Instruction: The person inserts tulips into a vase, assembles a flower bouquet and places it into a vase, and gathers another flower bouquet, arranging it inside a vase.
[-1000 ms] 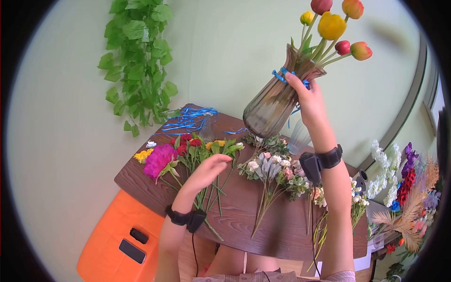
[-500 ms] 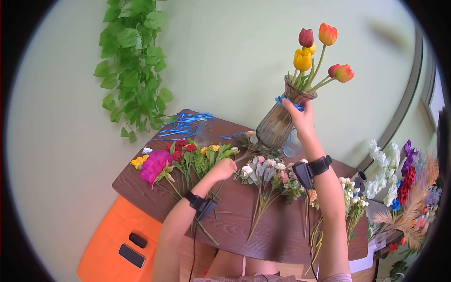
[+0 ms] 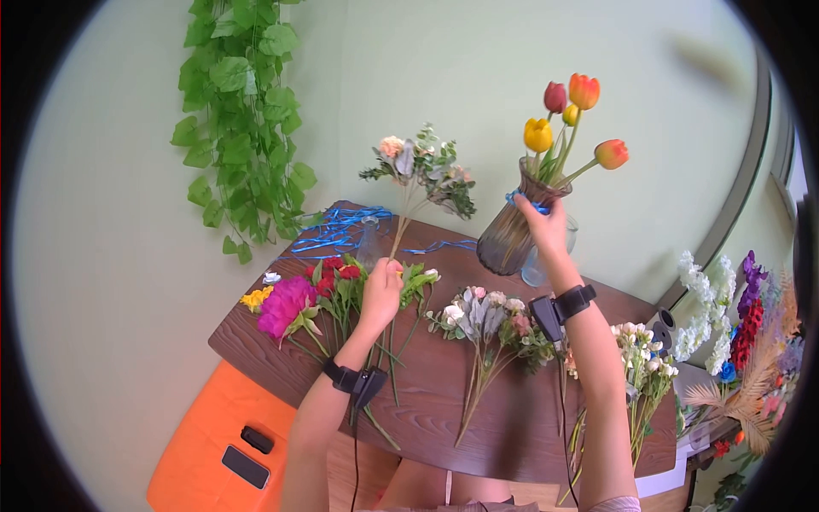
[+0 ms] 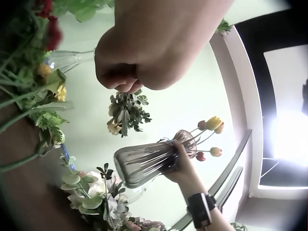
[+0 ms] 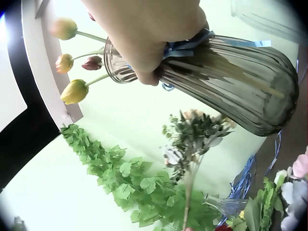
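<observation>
My right hand (image 3: 539, 224) grips the neck of a smoky ribbed glass vase (image 3: 508, 239) tied with a blue ribbon (image 3: 531, 202); it stands tilted at the table's far side with several tulips (image 3: 567, 115) in it. The same vase (image 5: 231, 79) fills the right wrist view, and the vase (image 4: 144, 163) also shows in the left wrist view. My left hand (image 3: 382, 286) pinches the stem of a leafy flower sprig (image 3: 420, 171) and holds it upright above the table. The sprig (image 4: 126, 111) hangs just beyond my fist (image 4: 130, 72).
On the brown table (image 3: 426, 401) lie pink, red and yellow flowers (image 3: 299, 294), a pale bunch (image 3: 486, 316), white blooms (image 3: 640, 358) and blue ribbons (image 3: 337, 226). A clear glass (image 3: 537, 264) stands behind the vase. Ivy (image 3: 239, 128) hangs on the wall. An orange stool (image 3: 213, 444) sits left.
The right hand has lowered the vase to the table's far side. The left hand picked a leafy sprig from the table and raised it upright.
</observation>
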Motion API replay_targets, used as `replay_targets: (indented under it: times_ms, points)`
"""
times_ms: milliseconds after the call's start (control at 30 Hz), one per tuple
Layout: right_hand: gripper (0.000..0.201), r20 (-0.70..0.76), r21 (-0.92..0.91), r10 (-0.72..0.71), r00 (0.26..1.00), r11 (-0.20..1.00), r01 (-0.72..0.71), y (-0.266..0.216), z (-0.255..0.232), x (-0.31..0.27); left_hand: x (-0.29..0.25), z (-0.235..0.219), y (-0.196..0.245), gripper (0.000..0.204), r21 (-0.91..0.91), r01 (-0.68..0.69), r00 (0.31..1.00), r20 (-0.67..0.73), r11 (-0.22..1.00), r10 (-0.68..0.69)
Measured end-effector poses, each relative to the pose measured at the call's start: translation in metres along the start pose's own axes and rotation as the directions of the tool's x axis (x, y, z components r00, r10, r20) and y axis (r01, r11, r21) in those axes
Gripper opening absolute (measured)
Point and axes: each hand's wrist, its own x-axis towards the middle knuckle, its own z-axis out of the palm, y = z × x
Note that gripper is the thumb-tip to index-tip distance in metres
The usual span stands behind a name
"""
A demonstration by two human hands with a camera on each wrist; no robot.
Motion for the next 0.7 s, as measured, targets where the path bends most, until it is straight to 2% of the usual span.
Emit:
replay_targets:
  times_ms: [33, 200, 333, 400, 567, 700]
  points:
    - [0.049, 0.008, 0.005, 0.031, 0.999, 1.0, -0.031, 0.007, 0.004, -0.002, -0.001, -0.001, 0.001, 0.024, 0.002, -0.001, 1.0, -0.001, 1.0, 0.001]
    - [0.051, 0.079, 0.017, 0.078, 0.994, 0.997, -0.079, 0.038, 0.025, -0.005, -0.009, -0.012, 0.013, 0.024, -0.227, 0.041, 0.997, -0.059, 0.973, -0.056]
    - [0.053, 0.121, 0.064, 0.141, 0.982, 0.987, -0.15, 0.063, 0.043, -0.005, -0.012, -0.027, 0.019, 0.023, -0.279, 0.025, 0.992, -0.108, 0.96, -0.058]
    - [0.054, 0.139, 0.087, 0.16, 0.977, 0.981, -0.173, 0.072, 0.049, -0.005, -0.011, -0.035, 0.02, 0.022, -0.402, 0.056, 0.989, -0.101, 0.914, -0.105]
    - [0.055, 0.142, 0.042, 0.186, 0.972, 0.98, -0.193, 0.082, 0.062, -0.009, -0.012, -0.043, 0.02, 0.02, -0.45, 0.064, 0.984, -0.123, 0.891, -0.133]
    - [0.055, 0.154, 0.03, 0.195, 0.969, 0.979, -0.202, 0.088, 0.07, -0.009, -0.011, -0.049, 0.017, 0.018, -0.505, 0.121, 0.974, -0.106, 0.855, -0.201]
